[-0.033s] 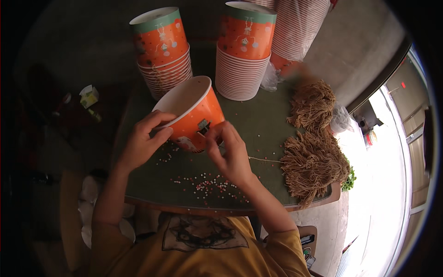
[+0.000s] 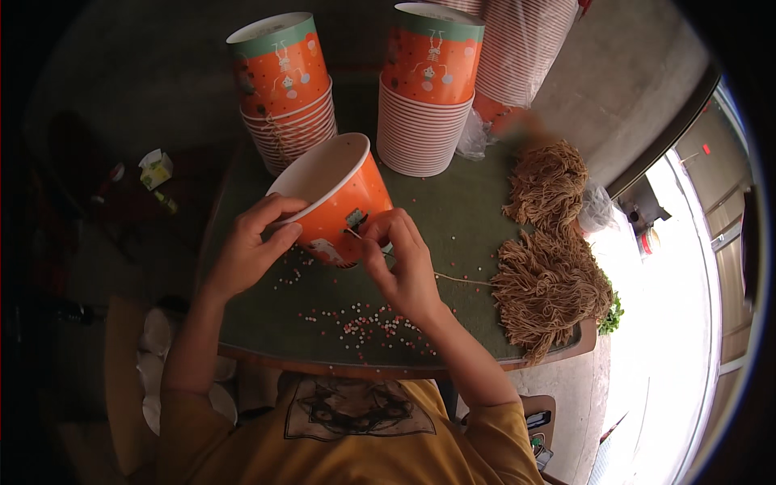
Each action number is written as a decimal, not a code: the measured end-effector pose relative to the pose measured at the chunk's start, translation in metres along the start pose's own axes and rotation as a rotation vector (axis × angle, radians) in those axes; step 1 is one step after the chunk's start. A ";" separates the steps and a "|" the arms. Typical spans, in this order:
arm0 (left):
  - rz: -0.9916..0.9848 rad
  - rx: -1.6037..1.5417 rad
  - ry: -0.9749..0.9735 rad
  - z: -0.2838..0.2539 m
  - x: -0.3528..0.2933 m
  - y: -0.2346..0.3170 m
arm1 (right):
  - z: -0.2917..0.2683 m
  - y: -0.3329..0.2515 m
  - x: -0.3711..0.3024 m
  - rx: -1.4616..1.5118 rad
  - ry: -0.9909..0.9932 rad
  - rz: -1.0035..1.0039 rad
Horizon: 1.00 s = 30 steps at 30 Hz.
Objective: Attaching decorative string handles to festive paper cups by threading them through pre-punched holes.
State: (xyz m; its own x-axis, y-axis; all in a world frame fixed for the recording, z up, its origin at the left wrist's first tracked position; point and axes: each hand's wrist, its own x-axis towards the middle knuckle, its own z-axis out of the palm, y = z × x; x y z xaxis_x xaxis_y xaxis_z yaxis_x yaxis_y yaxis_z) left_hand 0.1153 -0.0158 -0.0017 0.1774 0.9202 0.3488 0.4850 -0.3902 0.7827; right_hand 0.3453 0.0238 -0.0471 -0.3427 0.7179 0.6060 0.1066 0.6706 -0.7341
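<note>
Workshop-like room, stacked paper buckets (image 2: 426, 133), brown cord bundles (image 2: 550, 291), grey wall (image 2: 634, 73)

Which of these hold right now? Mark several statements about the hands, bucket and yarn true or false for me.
1. The left hand holds the orange bucket at its rim. True.
2. The right hand is deep inside the bucket. False: the right hand is at its outer wall.
3. A pale strand runs between the brown yarn and the right hand's side. True.
4. The yarn lies left of the bucket. False: it lies to the right.
5. Small loose beads lie scattered on the table. True.
</note>
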 end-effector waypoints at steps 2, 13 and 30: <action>-0.027 0.027 -0.040 -0.004 0.000 -0.002 | 0.002 0.005 0.000 0.022 -0.017 0.048; -0.012 0.237 -0.049 -0.017 0.009 -0.039 | -0.008 0.022 0.016 -0.064 0.093 0.032; -0.190 -0.283 -0.240 -0.009 0.017 0.018 | 0.003 -0.010 0.006 -0.002 0.002 0.011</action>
State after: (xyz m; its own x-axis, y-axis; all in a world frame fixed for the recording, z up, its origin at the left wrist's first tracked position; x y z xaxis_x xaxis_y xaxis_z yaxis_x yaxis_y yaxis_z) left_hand 0.1192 -0.0074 0.0225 0.3178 0.9447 0.0807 0.2796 -0.1747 0.9441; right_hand 0.3396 0.0209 -0.0366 -0.3401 0.7254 0.5985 0.1118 0.6631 -0.7402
